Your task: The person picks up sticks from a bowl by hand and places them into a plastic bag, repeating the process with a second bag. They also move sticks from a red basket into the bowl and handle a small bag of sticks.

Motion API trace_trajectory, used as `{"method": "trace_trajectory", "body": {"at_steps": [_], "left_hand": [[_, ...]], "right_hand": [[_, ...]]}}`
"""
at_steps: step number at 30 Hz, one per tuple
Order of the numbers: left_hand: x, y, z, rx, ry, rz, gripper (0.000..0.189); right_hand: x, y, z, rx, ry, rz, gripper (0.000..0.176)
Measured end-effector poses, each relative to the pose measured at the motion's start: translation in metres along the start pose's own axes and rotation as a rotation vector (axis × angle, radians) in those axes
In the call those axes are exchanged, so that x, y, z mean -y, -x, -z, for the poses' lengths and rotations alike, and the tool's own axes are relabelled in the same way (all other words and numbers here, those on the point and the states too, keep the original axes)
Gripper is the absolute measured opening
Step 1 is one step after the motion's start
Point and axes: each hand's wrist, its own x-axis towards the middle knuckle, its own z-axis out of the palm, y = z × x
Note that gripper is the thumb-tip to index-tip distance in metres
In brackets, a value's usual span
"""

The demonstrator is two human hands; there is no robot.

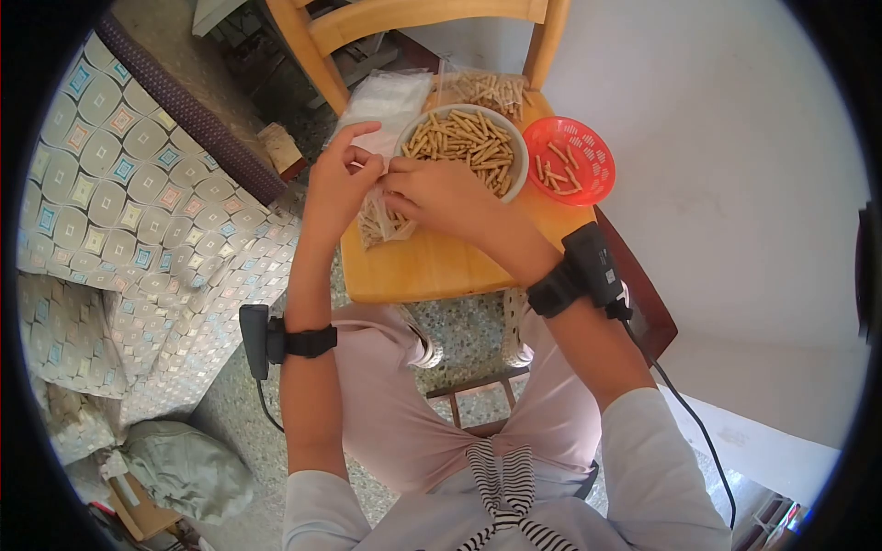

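My left hand (344, 174) and my right hand (439, 195) meet at the top of a clear plastic bag (386, 223) that holds several short tan sticks. Thumb and fingers of each hand are pinched on the bag's upper edge. Just behind my right hand, a round pale bowl (522, 165) is full of the same sticks (469, 138). To its right is a red perforated basket (602, 165) with several sticks inside. A filled clear bag (487, 89) lies behind the bowl, and flat clear bags (386, 101) are stacked at the back left.
Everything stands on a wooden chair seat (432, 271) with a backrest (423, 23) behind. A patterned cloth (119, 184) covers furniture on the left. A white wall (735, 184) is on the right. Cables hang from black devices strapped on both forearms.
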Motion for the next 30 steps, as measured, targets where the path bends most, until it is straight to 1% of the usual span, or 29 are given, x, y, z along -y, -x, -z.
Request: {"method": "trace_trajectory", "body": {"at_steps": [2, 4, 5, 7, 8, 10, 11, 13, 14, 16, 17, 19, 20, 22, 23, 25, 26, 28, 29, 30], "left_hand": [[0.001, 0.000, 0.004, -0.036, -0.018, 0.016, 0.041], [0.004, -0.001, 0.006, -0.071, -0.036, 0.031, 0.041], [0.009, -0.001, 0.005, -0.082, -0.053, -0.005, 0.039], [0.008, 0.000, 0.003, -0.094, -0.070, -0.039, 0.037], [0.005, 0.002, 0.001, -0.078, -0.131, -0.035, 0.035], [-0.001, 0.003, -0.004, -0.059, -0.188, -0.035, 0.033], [-0.002, 0.004, -0.007, -0.057, -0.195, -0.039, 0.031], [-0.005, 0.005, -0.011, -0.053, -0.201, -0.047, 0.030], [-0.007, 0.005, -0.014, -0.057, -0.208, -0.057, 0.031], [-0.011, 0.006, -0.022, -0.061, -0.215, -0.075, 0.031], [-0.013, 0.008, -0.026, -0.081, -0.205, -0.072, 0.030], [-0.015, 0.010, -0.032, -0.103, -0.197, -0.075, 0.029], [-0.015, 0.010, -0.034, -0.109, -0.212, -0.072, 0.027], [-0.014, 0.008, -0.036, -0.114, -0.226, -0.080, 0.024], [-0.013, 0.007, -0.036, -0.102, -0.235, -0.076, 0.025], [-0.009, 0.005, -0.038, -0.086, -0.241, -0.082, 0.025], [-0.007, 0.003, -0.038, -0.092, -0.248, -0.071, 0.025], [-0.004, 0.000, -0.039, -0.105, -0.259, -0.071, 0.025], [-0.002, -0.001, -0.040, -0.093, -0.265, -0.071, 0.025], [0.000, -0.002, -0.040, -0.081, -0.271, -0.071, 0.025]], "right_hand": [[0.000, -0.001, 0.002, -0.019, -0.018, -0.004, 0.024], [-0.010, -0.005, 0.013, 0.021, -0.066, -0.052, 0.028], [-0.016, -0.006, 0.019, 0.020, -0.065, -0.052, 0.028], [-0.034, -0.006, 0.031, -0.069, -0.125, -0.221, 0.033], [-0.042, -0.006, 0.034, -0.069, -0.124, -0.222, 0.033], [-0.065, 0.003, 0.030, -0.284, 0.207, -0.166, 0.037], [-0.074, 0.008, 0.025, -0.285, 0.210, -0.168, 0.037], [-0.090, 0.018, 0.013, -0.163, 0.438, -0.332, 0.041], [-0.096, 0.021, 0.007, -0.166, 0.442, -0.334, 0.041], [-0.100, 0.025, 0.001, -0.207, 0.571, -0.294, 0.038], [-0.102, 0.025, -0.001, -0.213, 0.574, -0.291, 0.038], [-0.099, 0.023, -0.001, -0.190, 0.453, -0.413, 0.028], [-0.097, 0.023, 0.000, -0.197, 0.458, -0.412, 0.028], [-0.092, 0.024, -0.001, -0.139, 0.443, -0.490, 0.014], [-0.089, 0.023, -0.002, -0.147, 0.447, -0.494, 0.014], [-0.092, 0.024, -0.011, -0.206, 0.470, -0.450, 0.008], [-0.094, 0.024, -0.012, -0.217, 0.478, -0.449, 0.008], [-0.093, 0.023, -0.016, -0.136, 0.346, -0.526, 0.016], [-0.091, 0.021, -0.019, -0.147, 0.348, -0.519, 0.016], [-0.091, 0.021, -0.024, -0.210, 0.410, -0.506, 0.020]]}}
